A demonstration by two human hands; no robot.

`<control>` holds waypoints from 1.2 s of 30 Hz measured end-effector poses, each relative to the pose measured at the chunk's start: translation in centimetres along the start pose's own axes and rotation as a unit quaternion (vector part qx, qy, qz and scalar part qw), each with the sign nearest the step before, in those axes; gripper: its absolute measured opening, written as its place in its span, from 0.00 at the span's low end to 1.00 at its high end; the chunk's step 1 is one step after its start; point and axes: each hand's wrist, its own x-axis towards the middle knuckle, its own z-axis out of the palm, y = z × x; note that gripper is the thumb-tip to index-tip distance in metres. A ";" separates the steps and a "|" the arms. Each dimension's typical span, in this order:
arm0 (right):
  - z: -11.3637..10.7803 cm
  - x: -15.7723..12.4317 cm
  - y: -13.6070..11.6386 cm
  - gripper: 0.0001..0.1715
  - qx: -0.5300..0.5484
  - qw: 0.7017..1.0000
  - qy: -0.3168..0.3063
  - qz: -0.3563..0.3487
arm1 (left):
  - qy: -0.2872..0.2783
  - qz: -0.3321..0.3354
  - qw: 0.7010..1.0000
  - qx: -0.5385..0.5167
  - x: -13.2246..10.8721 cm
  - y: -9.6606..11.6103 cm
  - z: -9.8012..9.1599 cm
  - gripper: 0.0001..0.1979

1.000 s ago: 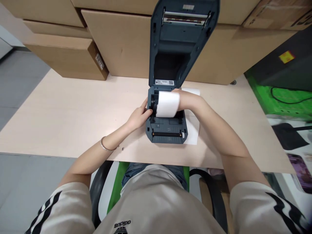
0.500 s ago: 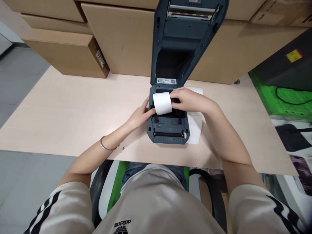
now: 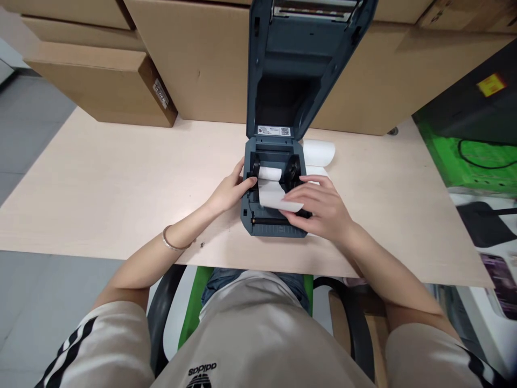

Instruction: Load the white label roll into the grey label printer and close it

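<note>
A dark grey label printer [image 3: 274, 226] stands on the pale wooden table [image 3: 100, 183] with its lid [image 3: 302, 48] raised. A white paper roll [image 3: 270, 173] sits in its bay between the two black holders. My right hand [image 3: 323, 207] pinches the loose end of the paper [image 3: 278, 199], drawn out toward the printer's front. At the printer's left side my left hand [image 3: 228, 191] rests with its fingers curled round the edge by the left holder.
Another white paper roll [image 3: 319, 152] lies on the table right of the printer. Large cardboard boxes [image 3: 194, 59] line the back of the table. A black and green unit [image 3: 468, 129] stands at the right. My chair is under the table's near edge.
The roll has dropped from above the bay into the holders. My right hand let go of the roll, moved toward me and now pulls the paper end forward. The left hand stayed.
</note>
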 end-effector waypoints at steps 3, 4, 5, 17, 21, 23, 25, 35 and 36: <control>-0.2 -1.7 -0.5 0.10 -0.005 0.998 0.014 -0.053 | -0.012 -0.013 1.000 -0.023 0.0 0.0 0.1 0.40; -0.2 -2.1 -0.6 0.10 -0.002 0.998 0.017 -0.059 | -0.014 -0.013 0.999 -0.029 0.0 0.0 0.1 0.40; -0.2 -2.5 -0.6 0.10 0.001 0.998 0.018 -0.057 | -0.016 -0.014 0.999 -0.033 0.0 0.0 0.1 0.40; -0.6 -2.7 -2.6 0.20 -0.091 0.992 -0.059 -0.067 | -0.007 -0.008 0.999 -0.042 -0.1 0.4 0.3 0.37; -0.6 -2.9 -2.7 0.16 -0.107 0.988 -0.065 -0.093 | -0.008 -0.017 0.999 -0.049 -0.3 1.0 0.3 0.36; -0.6 -2.9 -2.6 0.15 -0.120 0.984 -0.076 -0.109 | -0.009 -0.023 0.998 -0.052 -0.3 1.2 0.3 0.36; -0.8 -3.0 -2.7 0.15 -0.136 0.980 -0.086 -0.119 | -0.013 -0.030 0.998 -0.055 -0.3 1.3 0.2 0.36; -0.7 -4.1 -4.1 0.15 -0.170 0.975 -0.038 -0.138 | 0.033 -0.030 0.994 0.100 -1.3 1.6 -0.4 0.36; -0.6 -4.3 -4.1 0.15 -0.169 0.975 -0.028 -0.142 | 0.051 -0.005 0.990 0.131 -1.5 1.5 -0.4 0.37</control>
